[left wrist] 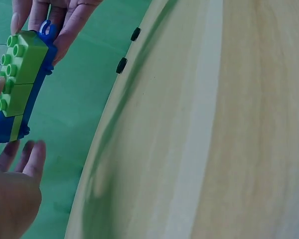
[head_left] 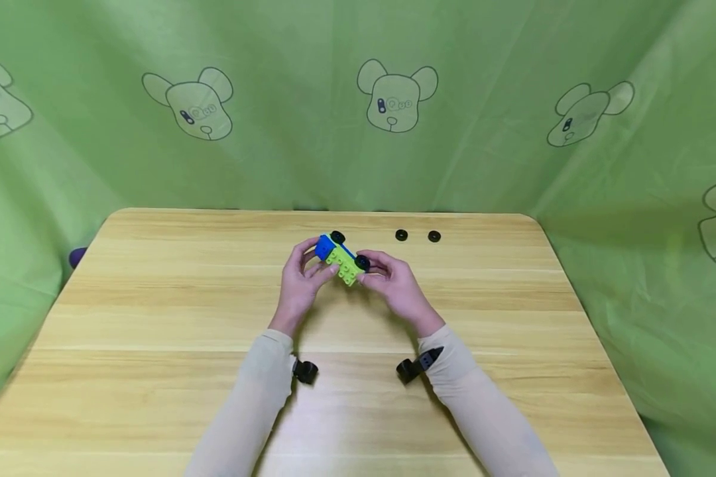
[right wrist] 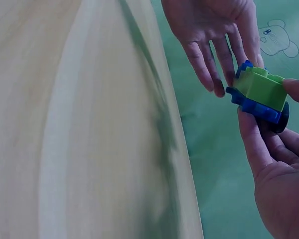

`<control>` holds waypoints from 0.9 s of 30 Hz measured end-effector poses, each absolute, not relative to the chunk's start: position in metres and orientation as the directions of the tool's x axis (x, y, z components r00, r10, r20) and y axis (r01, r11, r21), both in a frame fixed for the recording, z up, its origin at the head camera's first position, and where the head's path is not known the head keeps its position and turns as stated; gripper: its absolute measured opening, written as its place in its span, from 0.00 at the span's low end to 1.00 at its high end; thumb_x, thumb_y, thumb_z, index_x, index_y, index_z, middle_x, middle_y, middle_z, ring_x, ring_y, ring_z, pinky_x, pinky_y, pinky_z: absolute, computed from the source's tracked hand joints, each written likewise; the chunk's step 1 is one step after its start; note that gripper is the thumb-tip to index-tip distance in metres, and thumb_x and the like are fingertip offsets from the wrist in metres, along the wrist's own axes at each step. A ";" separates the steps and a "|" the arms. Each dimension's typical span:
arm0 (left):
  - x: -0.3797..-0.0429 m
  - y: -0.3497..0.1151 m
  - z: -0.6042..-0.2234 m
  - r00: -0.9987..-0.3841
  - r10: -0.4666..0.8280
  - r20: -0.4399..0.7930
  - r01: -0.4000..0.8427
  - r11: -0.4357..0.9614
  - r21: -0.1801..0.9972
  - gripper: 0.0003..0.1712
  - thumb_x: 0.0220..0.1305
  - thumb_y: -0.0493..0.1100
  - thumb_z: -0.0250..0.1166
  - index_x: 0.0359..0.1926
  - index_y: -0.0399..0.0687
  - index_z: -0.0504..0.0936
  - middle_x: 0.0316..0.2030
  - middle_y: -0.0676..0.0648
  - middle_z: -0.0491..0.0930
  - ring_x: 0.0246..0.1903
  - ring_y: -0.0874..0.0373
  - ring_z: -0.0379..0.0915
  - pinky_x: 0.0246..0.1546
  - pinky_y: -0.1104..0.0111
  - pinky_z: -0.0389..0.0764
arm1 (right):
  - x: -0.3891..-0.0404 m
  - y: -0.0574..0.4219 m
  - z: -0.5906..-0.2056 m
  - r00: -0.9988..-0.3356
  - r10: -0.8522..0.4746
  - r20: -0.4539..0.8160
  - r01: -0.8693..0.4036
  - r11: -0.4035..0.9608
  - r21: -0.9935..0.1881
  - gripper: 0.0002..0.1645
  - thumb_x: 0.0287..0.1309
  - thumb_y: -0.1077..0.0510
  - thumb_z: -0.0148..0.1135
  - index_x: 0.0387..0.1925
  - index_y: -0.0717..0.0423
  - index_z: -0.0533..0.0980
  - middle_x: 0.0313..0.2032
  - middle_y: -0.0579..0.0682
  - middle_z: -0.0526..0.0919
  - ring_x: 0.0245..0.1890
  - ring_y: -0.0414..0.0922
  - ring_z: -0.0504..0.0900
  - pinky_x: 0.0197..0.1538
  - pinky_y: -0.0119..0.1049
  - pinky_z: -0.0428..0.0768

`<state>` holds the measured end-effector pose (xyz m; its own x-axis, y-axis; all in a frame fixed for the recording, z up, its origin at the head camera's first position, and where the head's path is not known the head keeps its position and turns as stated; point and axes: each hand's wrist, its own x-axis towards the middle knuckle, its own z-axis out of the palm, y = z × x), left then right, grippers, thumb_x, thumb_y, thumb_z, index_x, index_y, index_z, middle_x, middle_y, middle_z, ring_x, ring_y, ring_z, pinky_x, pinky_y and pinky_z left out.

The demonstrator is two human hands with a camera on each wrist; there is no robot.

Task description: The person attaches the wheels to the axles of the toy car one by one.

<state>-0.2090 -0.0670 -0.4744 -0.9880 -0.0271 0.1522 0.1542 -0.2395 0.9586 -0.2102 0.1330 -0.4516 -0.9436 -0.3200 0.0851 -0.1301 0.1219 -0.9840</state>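
The toy car (head_left: pixel 347 261) sat between my left grip (head_left: pixel 298 283) and right grip (head_left: pixel 401 286), pinched at its blue end and opposite green end.

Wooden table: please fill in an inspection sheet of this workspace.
Surface: wooden table, rounded far corners.
Job's things: blue and lime toy car, held above the table; black wheels on one side, none on the side seen from the left wrist; two loose black wheels near the far edge.
Clutter: nothing seen.
Grips: left grip holds the blue end; right grip holds the lime end.
Cables: nothing seen.
Surroundings: green curtain with printed animal heads; partly hidden purple object beyond the table's left edge.
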 end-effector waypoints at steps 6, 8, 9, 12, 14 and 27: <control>-0.207 -0.068 -0.465 -0.953 0.028 0.302 0.292 -0.182 0.939 0.42 0.51 0.19 0.67 0.68 0.33 0.64 0.70 0.38 0.60 0.70 0.50 0.53 0.70 0.62 0.54 | -0.211 0.137 -0.449 -0.938 -0.339 0.075 -0.112 0.091 -0.990 0.29 0.61 0.66 0.63 0.62 0.70 0.70 0.51 0.65 0.78 0.50 0.54 0.79 0.52 0.37 0.81; -0.203 -0.068 -0.459 -0.946 0.053 0.319 0.306 -0.173 0.936 0.42 0.49 0.17 0.66 0.67 0.31 0.65 0.70 0.36 0.59 0.70 0.51 0.52 0.71 0.62 0.52 | -0.211 0.137 -0.448 -0.940 -0.336 0.060 -0.092 0.079 -0.993 0.28 0.60 0.66 0.64 0.62 0.69 0.71 0.51 0.64 0.79 0.49 0.53 0.80 0.52 0.37 0.81; -0.201 -0.068 -0.456 -0.944 0.065 0.324 0.310 -0.168 0.936 0.42 0.48 0.16 0.66 0.67 0.30 0.65 0.70 0.35 0.58 0.70 0.51 0.52 0.71 0.61 0.51 | -0.211 0.138 -0.448 -0.941 -0.333 0.054 -0.081 0.067 -0.995 0.28 0.61 0.66 0.63 0.62 0.69 0.70 0.51 0.64 0.79 0.49 0.52 0.80 0.52 0.37 0.81; -0.197 -0.069 -0.450 -0.938 0.096 0.333 0.316 -0.156 0.936 0.44 0.46 0.14 0.64 0.67 0.30 0.64 0.70 0.33 0.58 0.71 0.50 0.52 0.72 0.60 0.48 | -0.212 0.139 -0.448 -0.949 -0.313 0.038 -0.046 0.018 -0.999 0.27 0.61 0.66 0.63 0.61 0.69 0.71 0.50 0.65 0.79 0.47 0.49 0.81 0.52 0.37 0.81; -0.197 -0.069 -0.449 -0.933 0.113 0.342 0.325 -0.146 0.934 0.44 0.45 0.13 0.62 0.67 0.29 0.63 0.69 0.32 0.58 0.70 0.48 0.52 0.72 0.59 0.46 | -0.213 0.140 -0.449 -0.953 -0.301 0.034 -0.030 -0.018 -0.999 0.26 0.61 0.67 0.63 0.60 0.69 0.71 0.49 0.66 0.79 0.45 0.48 0.81 0.52 0.37 0.81; -0.190 -0.070 -0.438 -0.926 0.127 0.354 0.370 0.128 0.920 0.30 0.48 0.18 0.68 0.55 0.28 0.75 0.60 0.32 0.69 0.62 0.43 0.60 0.68 0.54 0.57 | -0.216 0.142 -0.453 -0.959 -0.283 -0.021 0.046 -0.081 -0.996 0.23 0.62 0.66 0.62 0.58 0.69 0.71 0.45 0.59 0.82 0.42 0.47 0.83 0.54 0.47 0.80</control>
<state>-0.1905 -0.0696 -0.4384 -0.9265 0.1267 0.3544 0.3695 0.1277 0.9204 -0.2162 0.1420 -0.4528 -0.9588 -0.2834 -0.0214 0.0461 -0.0809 -0.9957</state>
